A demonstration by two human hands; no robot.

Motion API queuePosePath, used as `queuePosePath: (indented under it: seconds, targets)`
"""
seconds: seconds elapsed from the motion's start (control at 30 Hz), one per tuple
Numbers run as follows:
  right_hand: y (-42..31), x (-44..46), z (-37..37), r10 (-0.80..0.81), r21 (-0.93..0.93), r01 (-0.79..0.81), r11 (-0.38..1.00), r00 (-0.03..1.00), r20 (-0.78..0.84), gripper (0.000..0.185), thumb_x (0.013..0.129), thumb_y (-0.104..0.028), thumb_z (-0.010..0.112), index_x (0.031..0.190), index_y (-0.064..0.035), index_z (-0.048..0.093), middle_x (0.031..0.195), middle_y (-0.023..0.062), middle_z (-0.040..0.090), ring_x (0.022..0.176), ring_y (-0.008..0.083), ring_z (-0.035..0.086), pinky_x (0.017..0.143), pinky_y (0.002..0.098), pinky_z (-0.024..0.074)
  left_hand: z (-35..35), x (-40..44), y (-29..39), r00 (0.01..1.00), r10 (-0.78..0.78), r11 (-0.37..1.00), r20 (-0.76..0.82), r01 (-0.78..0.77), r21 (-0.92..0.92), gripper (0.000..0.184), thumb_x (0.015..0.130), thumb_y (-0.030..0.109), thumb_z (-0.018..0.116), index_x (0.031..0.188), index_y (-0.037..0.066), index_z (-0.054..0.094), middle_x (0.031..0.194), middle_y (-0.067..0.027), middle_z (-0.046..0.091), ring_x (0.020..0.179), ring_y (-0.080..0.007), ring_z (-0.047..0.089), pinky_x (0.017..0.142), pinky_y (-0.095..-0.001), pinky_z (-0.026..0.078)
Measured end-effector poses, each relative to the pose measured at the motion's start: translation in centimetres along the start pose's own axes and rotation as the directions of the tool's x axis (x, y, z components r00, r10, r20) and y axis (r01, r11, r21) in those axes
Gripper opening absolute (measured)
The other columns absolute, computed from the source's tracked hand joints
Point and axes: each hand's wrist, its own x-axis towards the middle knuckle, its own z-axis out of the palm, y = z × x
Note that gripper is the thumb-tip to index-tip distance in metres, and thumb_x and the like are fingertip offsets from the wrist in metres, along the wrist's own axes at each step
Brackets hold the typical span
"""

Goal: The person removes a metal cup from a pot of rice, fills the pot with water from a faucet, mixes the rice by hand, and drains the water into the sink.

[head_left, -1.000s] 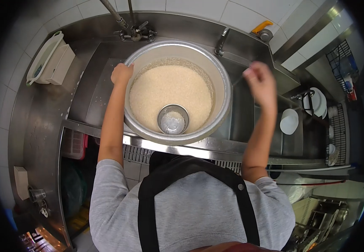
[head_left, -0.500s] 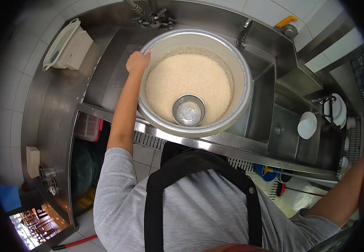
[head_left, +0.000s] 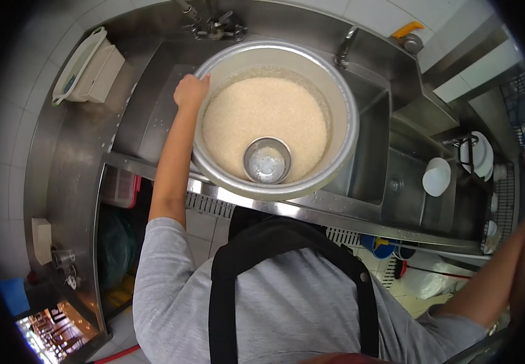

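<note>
A large metal pot (head_left: 352,130) rests across the front edge of the steel sink. It holds white rice (head_left: 268,109) with some water showing along the far side. On the rice, near the front wall, sits a small metal bowl (head_left: 267,160) with a little rice in its bottom. My left hand (head_left: 191,91) is closed round the pot's left rim, thumb up. My right forearm reaches out to the far right edge of the view, and the hand itself is out of sight in the dark border.
Two taps, one double-handled (head_left: 218,27) and one single (head_left: 345,48), stand behind the pot. A white bowl (head_left: 436,177) lies in the right basin, beside white plates (head_left: 479,156). White plastic containers (head_left: 101,73) are on the left counter. A blue bucket (head_left: 376,246) stands below.
The whole view has shifted slightly, so the pot and sink appear a little further left. My left hand keeps its hold on the rim. My right arm stays outstretched.
</note>
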Motion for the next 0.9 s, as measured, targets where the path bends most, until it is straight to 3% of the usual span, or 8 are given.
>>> queuePosePath:
  seconds: [0.17, 0.2, 0.23, 0.27, 0.3, 0.33, 0.4, 0.9]
  targets:
    - [0.3, -1.2, 0.2, -0.149, -0.343, 0.067, 0.937, 0.965, -0.217, 0.02, 0.087, -0.029, 0.047, 0.092, -0.0104, 0.05, 0.087, 0.0033, 0.052, 0.088, 0.0185, 0.05, 0.088, 0.0432, 0.034, -0.5, 0.5, 0.6, 0.999, 0.008, 1.0, -0.032, -0.008, -0.025, 0.057, 0.076, 0.051, 0.056, 0.097, -0.002, 0.059, 0.1, -0.0218, 0.06, 0.095, -0.0356, 0.059, 0.079, -0.0431, 0.047]
    - [0.9, -4.2, 2.1, -0.161, -0.337, 0.056, 0.94, 0.942, -0.295, 0.018, 0.086, -0.029, 0.051, 0.086, -0.0116, 0.051, 0.073, -0.001, 0.045, 0.076, 0.0144, 0.047, 0.082, 0.0385, 0.0342, -0.4, 0.5, 0.5, 0.999, 0.017, 0.999, -0.034, -0.019, -0.034, 0.057, 0.076, 0.051, 0.056, 0.097, -0.002, 0.059, 0.099, -0.0218, 0.06, 0.095, -0.0356, 0.059, 0.079, -0.043, 0.047]
    - [0.4, -5.4, 1.7, -0.096, -0.418, -0.014, 0.908, 0.966, -0.24, 0.015, 0.085, -0.028, 0.053, 0.088, -0.0131, 0.053, 0.074, -0.0008, 0.049, 0.076, 0.0133, 0.049, 0.081, 0.038, 0.0353, -0.4, 0.5, 0.5, 0.999, 0.026, 0.999, -0.04, -0.027, -0.042, 0.057, 0.076, 0.051, 0.056, 0.097, -0.002, 0.058, 0.099, -0.0218, 0.061, 0.094, -0.0357, 0.059, 0.078, -0.043, 0.047]
    - [0.3, -6.7, 4.0, -0.02, -0.249, -0.087, 0.964, 0.917, -0.398, 0.019, 0.084, -0.03, 0.054, 0.095, -0.0147, 0.055, 0.078, 0.0, 0.053, 0.077, 0.0128, 0.051, 0.082, 0.0399, 0.0363, -0.4, 0.7, 0.4, 0.999, 0.02, 0.999, -0.038, -0.021, -0.043, 0.056, 0.076, 0.05, 0.056, 0.097, -0.002, 0.058, 0.099, -0.0218, 0.061, 0.094, -0.0356, 0.059, 0.078, -0.0428, 0.047]
    - [-1.9, -6.7, -1.1, 0.228, -0.184, -0.169, 0.968, 0.897, 0.378, 0.035, 0.082, -0.039, 0.056, 0.107, -0.0138, 0.054, 0.078, 0.0001, 0.054, 0.079, 0.0128, 0.052, 0.095, 0.0475, 0.0326, -0.3, 0.7, 0.4, 0.999, 0.012, 0.999, -0.036, -0.014, -0.04, 0.056, 0.076, 0.05, 0.056, 0.097, -0.002, 0.058, 0.099, -0.0218, 0.061, 0.094, -0.0356, 0.059, 0.078, -0.0426, 0.047]
    - [-3.1, -7.0, -0.3, 0.343, 0.041, -0.356, 0.934, 0.92, 0.19, 0.036, 0.082, -0.04, 0.055, 0.107, -0.0134, 0.054, 0.079, 0.0009, 0.055, 0.079, 0.0136, 0.052, 0.094, 0.0475, 0.0332, -0.4, 0.6, 0.6, 0.999, 0.012, 0.999, -0.04, -0.014, -0.047, 0.056, 0.076, 0.05, 0.056, 0.097, -0.002, 0.058, 0.099, -0.0217, 0.061, 0.094, -0.0356, 0.059, 0.078, -0.0426, 0.047]
    - [-3.8, -8.0, 1.4, 0.385, 0.154, -0.402, 0.903, 0.914, 0.127, 0.038, 0.083, -0.041, 0.052, 0.108, -0.0127, 0.054, 0.081, 0.0025, 0.055, 0.08, 0.0152, 0.052, 0.092, 0.0475, 0.0343, -0.5, 0.3, 0.7, 0.999, 0.028, 0.998, -0.045, -0.03, -0.051, 0.055, 0.077, 0.049, 0.056, 0.097, -0.002, 0.058, 0.099, -0.0216, 0.061, 0.094, -0.0356, 0.059, 0.078, -0.0426, 0.048]
    - [-3.6, -10.3, 3.3, 0.409, 0.297, -0.408, 0.863, 0.91, 0.063, 0.055, 0.087, -0.051, 0.034, 0.114, -0.0069, 0.053, 0.097, 0.0145, 0.058, 0.084, 0.027, 0.056, 0.077, 0.0479, 0.0429, -1.4, -0.1, 1.0, 1.0, -0.003, 0.999, -0.013, 0.002, -0.047, 0.055, 0.077, 0.049, 0.055, 0.096, -0.003, 0.059, 0.098, -0.0215, 0.061, 0.093, -0.0354, 0.059, 0.079, -0.0418, 0.047]
